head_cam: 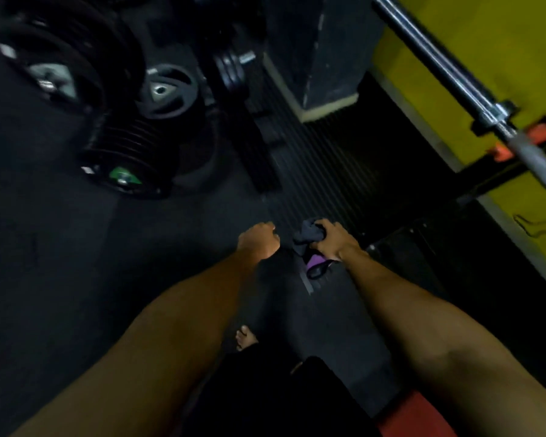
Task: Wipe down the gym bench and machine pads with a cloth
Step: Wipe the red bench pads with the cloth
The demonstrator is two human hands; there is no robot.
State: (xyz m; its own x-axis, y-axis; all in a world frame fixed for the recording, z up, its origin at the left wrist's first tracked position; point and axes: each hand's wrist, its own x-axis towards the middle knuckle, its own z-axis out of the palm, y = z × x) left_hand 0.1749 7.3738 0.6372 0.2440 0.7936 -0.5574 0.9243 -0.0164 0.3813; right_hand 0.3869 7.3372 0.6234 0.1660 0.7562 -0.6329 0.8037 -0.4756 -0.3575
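Several plates: stacked on pegs at far left, above the dark floor.
Left hand: my fingers curled into a fist, nothing in it, held over the floor.
Cloth: dark grey, bunched up, mid-frame, just right of that fist.
Right hand: my fingers wrapped round the cloth.
Purple strap: hangs under that hand; can't tell if I grip it too.
Barbell: chrome, slanting across top right, in front of the yellow wall.
Red pad: bottom right, partly in view.
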